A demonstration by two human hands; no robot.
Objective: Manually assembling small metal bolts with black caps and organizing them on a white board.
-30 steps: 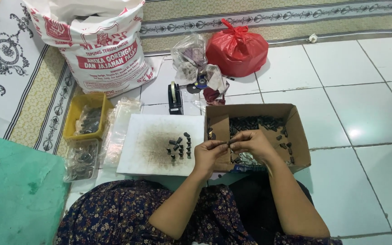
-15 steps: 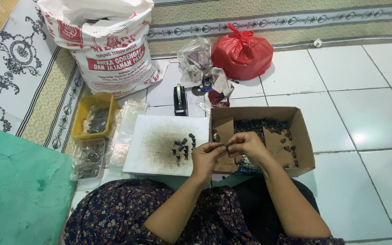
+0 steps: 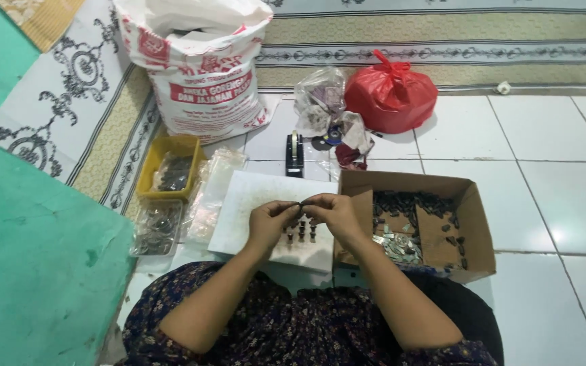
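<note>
Both hands' (image 3: pixel 304 215) grip pinched together on a small dark piece (image 3: pixel 301 202); cardboard box (image 3: pixel 473 203) of dark pieces alongside.

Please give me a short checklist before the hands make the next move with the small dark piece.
1. Left hand and right hand both pinch the small dark piece: ok.
2. Piece is over the white sheet: ok.
3. Finished dark pieces stand apart on the sheet: ok.
4. Cardboard box has parts and is beside the right hand: ok.
5. Piece fully joined: cannot tell.
</note>
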